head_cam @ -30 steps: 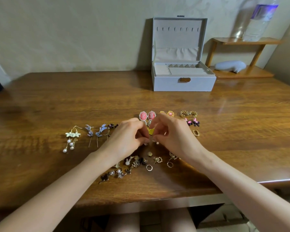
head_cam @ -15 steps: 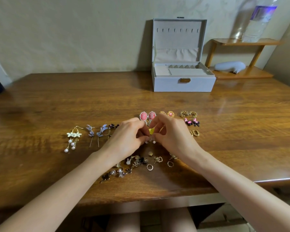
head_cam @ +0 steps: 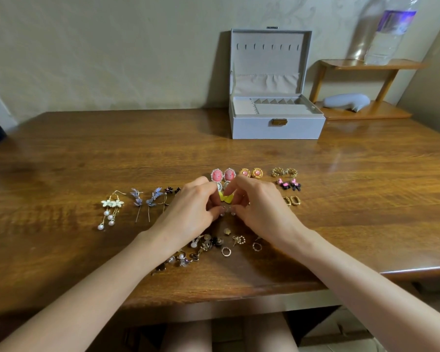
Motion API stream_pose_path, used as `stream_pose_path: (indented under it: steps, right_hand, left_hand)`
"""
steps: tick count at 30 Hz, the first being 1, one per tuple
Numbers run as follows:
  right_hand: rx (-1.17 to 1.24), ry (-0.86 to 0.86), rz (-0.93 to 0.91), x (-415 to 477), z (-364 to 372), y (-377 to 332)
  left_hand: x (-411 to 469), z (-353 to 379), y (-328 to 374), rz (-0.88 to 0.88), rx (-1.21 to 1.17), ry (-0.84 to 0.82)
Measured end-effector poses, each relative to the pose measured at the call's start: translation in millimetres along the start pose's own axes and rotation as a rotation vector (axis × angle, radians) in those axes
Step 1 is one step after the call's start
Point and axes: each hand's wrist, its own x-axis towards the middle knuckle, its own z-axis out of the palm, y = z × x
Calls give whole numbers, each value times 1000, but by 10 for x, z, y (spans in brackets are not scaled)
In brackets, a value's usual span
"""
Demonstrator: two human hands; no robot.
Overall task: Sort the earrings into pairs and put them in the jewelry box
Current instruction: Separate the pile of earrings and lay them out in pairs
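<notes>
change: barely any, my left hand and right hand stay fingertip-to-fingertip by the yellow earrings | grip: fingers curled, can't tell on what | task: still pairing, jewelry box waits

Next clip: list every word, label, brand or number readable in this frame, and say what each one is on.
No text can be read anywhere in this frame.
The label on the bottle: purple, print too blurred to read.
The clasp on the jewelry box: no marking can be made out.
</notes>
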Motion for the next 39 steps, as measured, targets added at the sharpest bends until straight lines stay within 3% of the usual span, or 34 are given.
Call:
stream_pose_path:
  steps: [10, 23, 39]
  right_hand:
    - [57, 0, 28, -113, -343, 77]
    - [-19, -283, 123, -391, -551, 254]
    - [84, -275, 25, -326, -266, 23]
  left_hand:
    - [-280, -341, -130, 34, -70, 80]
    - [-606, -552, -338, 0, -124, -114]
    - [-584, -394, -364, 126, -120, -154]
